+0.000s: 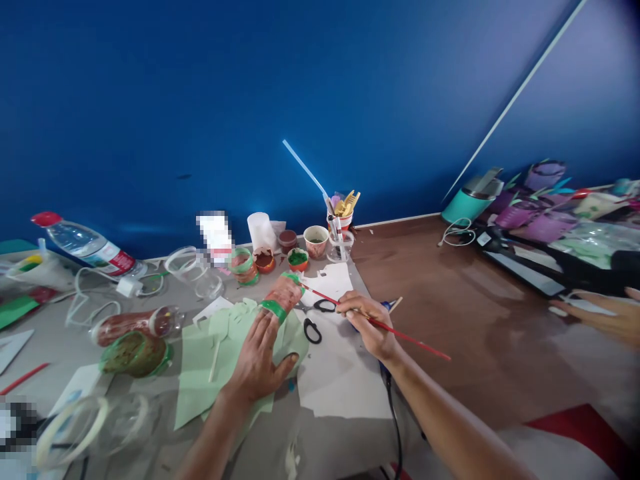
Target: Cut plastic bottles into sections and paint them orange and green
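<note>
My left hand [260, 357] rests over pale green paper [200, 373] and holds a short tube [283, 295], painted reddish brown with green bands at both ends. My right hand [367, 323] grips a thin red paintbrush [400, 331]; its tip touches the far end of the tube. Black-handled scissors [314, 319] lie on white paper [340, 380] between my hands.
Small paint pots [298, 259] and a cup of tools [340, 223] stand at the back of the grey table. A water bottle [90, 247], cut plastic bottle pieces and painted jars [135, 353] lie on the left. Another person's hand [600, 317] shows at the right over the brown floor.
</note>
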